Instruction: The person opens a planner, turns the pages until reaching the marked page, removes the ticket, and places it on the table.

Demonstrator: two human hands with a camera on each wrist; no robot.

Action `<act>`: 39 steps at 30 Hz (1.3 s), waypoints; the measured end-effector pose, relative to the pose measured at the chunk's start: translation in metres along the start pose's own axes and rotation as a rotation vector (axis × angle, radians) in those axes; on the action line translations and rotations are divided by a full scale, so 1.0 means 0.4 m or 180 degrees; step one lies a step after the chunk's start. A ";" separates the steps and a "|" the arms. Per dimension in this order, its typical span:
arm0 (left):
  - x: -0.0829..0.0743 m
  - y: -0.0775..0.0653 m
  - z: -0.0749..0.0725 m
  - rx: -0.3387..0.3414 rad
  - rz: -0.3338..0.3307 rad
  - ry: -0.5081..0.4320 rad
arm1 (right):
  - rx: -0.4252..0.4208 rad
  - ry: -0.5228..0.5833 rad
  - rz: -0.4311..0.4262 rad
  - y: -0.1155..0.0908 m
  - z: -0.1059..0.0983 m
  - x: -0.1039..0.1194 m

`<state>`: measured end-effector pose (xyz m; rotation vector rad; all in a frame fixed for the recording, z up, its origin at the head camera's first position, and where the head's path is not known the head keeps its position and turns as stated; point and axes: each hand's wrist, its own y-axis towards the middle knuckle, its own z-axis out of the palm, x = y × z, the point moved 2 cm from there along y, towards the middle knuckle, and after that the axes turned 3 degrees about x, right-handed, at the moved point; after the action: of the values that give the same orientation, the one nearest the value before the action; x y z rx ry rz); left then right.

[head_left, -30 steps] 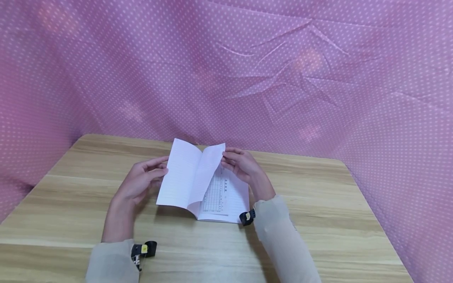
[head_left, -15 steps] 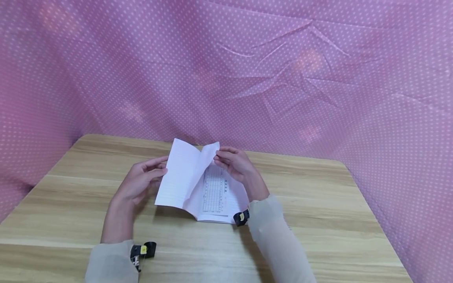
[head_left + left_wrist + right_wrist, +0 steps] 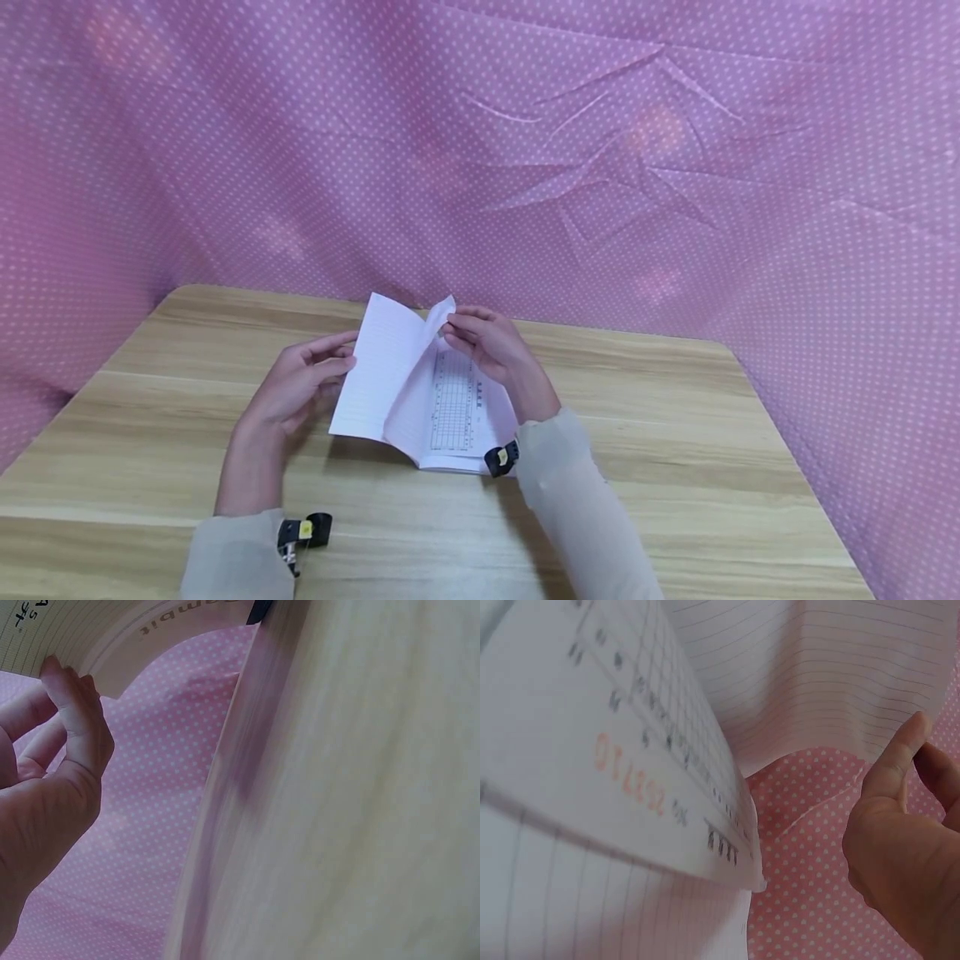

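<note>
An open lined notebook [image 3: 378, 367] stands over the table in the head view, its left side raised. My left hand [image 3: 296, 379] grips that side by its outer edge, thumb in front. In the left wrist view the same hand [image 3: 71, 761] holds the printed cover [image 3: 127, 656] from outside. With thumb and fingers, my right hand [image 3: 491, 346] pinches the upper corner of a single page [image 3: 442, 317], lifted and curling leftward. Under this page, a printed slip [image 3: 453, 408] with a grid lies on the right-hand side; red digits show on the slip [image 3: 607, 742] in the right wrist view.
The wood-grain table [image 3: 712, 450] extends around the notebook on all sides. A pink dotted curtain [image 3: 525, 167] hangs close behind its back edge and along both sides. Black wrist cameras [image 3: 307, 529] sit at the sleeves.
My right hand has moved left with the pinched page, folding it toward the raised left side. More of the printed slip shows. The left hand has stayed in place.
</note>
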<state>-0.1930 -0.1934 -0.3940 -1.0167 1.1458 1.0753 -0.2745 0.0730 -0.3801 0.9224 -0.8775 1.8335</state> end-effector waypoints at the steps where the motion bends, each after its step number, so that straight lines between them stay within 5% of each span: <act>1: 0.000 0.000 0.000 0.0002 -0.0001 -0.0005 | 0.0008 0.0007 -0.0015 0.002 0.004 0.000; 39: -0.003 -0.006 0.005 -0.0008 -0.0042 -0.0010 | 0.0148 0.0127 -0.0051 0.059 0.132 -0.040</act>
<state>-0.1903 -0.1920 -0.3925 -1.0228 1.1340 1.0679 -0.2781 0.0135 -0.3735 0.9162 -0.8039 1.8592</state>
